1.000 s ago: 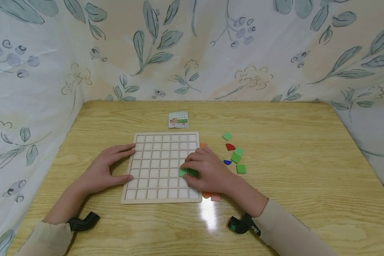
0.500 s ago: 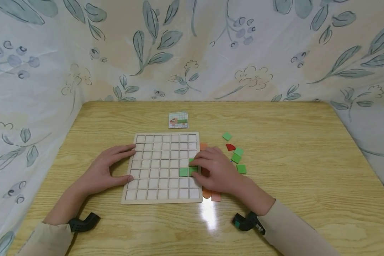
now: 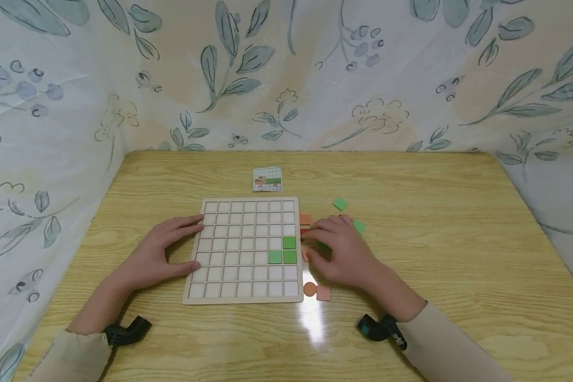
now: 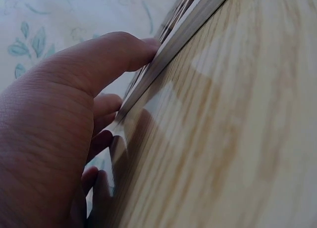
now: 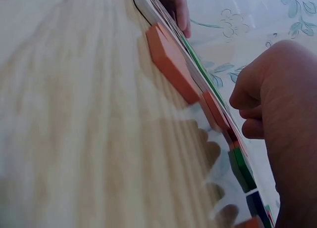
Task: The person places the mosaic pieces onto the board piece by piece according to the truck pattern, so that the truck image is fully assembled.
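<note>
A green tile [image 3: 322, 246] is seen beneath the curled right hand [image 3: 345, 253] – whether gripped cannot be told – while the grid board [image 3: 229, 249] is steadied by the left hand [image 3: 158, 253], fingers straight.

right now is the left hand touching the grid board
Touching. The left wrist view shows the left hand with a fingertip pressed against the grid board edge; the head view agrees.

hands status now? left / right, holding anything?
Left hand: open, thumb and fingers resting on the grid board's left edge.
Right hand: over loose tiles beside the board; grip cannot be told.

Bright overhead glare, perhaps blurred wrist views
</note>
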Demonstrator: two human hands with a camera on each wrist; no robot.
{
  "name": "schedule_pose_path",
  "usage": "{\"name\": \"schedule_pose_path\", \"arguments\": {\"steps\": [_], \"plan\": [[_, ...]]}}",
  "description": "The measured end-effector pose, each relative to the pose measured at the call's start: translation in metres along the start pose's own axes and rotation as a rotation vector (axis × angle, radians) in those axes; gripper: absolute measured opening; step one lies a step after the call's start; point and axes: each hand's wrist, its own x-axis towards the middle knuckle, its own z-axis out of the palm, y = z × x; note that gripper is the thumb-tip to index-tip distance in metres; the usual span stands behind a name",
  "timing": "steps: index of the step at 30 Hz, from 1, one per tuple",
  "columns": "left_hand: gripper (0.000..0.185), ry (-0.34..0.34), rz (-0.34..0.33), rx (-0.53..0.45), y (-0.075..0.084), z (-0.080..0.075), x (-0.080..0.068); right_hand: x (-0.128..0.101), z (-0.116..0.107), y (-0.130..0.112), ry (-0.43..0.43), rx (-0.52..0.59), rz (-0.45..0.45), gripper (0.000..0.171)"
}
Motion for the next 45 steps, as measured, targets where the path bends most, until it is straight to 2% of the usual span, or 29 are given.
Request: {"name": "schedule_pose_path", "arguments": {"steps": [8, 18, 29, 45], "plan": [[0.082, 0.003, -0.005, 0.003, 0.000, -0.001, -0.002, -0.005, -0.005, 0.004, 0.010, -0.059, 0.057, 0.019], [0.082, -0.001, -0.001, -0.007, 0.002, 0.000, 0.000, -0.011, -0.012, 0.008, 0.026, -0.094, 0.073, 0.018], [0.082, 0.000, 0.006, -0.008, 0.002, -0.002, 0.001, -0.021, -0.021, 0.016, -0.025, -0.141, 0.156, 0.019], [0.082, 0.000, 0.000, -0.002, 0.003, -0.003, 0.002, -0.023, -0.024, 0.020, -0.022, -0.110, 0.147, 0.018]]}}
